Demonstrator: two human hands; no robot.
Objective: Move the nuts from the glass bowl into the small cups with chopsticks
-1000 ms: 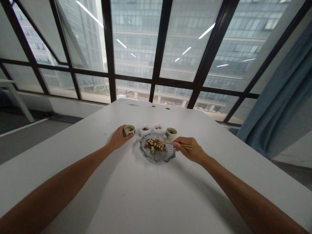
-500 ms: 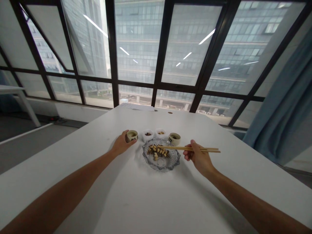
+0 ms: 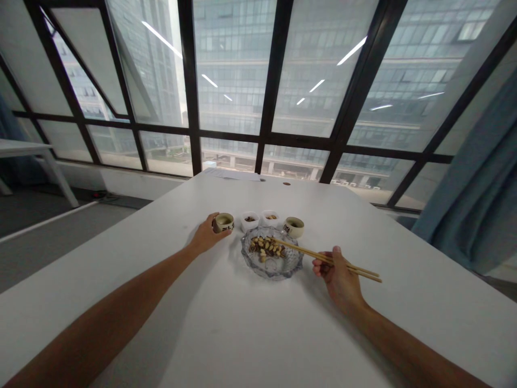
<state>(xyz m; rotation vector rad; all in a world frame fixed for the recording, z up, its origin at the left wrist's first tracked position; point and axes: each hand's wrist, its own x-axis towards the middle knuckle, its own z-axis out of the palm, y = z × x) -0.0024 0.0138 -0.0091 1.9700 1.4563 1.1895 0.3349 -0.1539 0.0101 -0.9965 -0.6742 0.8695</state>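
A glass dish [image 3: 273, 265] with mixed nuts and beans sits mid-table. My right hand [image 3: 339, 277] is closed on a pair of wooden chopsticks [image 3: 323, 255], to the right of the dish; their tips reach over the nuts. My left hand [image 3: 207, 235] is wrapped around a small beige cup [image 3: 224, 222] left of the dish. Behind the dish stand two small white bowls [image 3: 250, 220] [image 3: 271, 218], each with a few pieces inside, and a second beige cup [image 3: 294, 227] at the right.
The white table [image 3: 258, 323] runs to a far edge near the windows, where papers [image 3: 232, 173] lie. Another white table [image 3: 28, 151] stands at the far left. A blue curtain [image 3: 480, 188] hangs at the right.
My right hand has drawn back to the right and lower, and the chopsticks now slant down toward it. The view has shifted slightly. My left hand has stayed on the cup.
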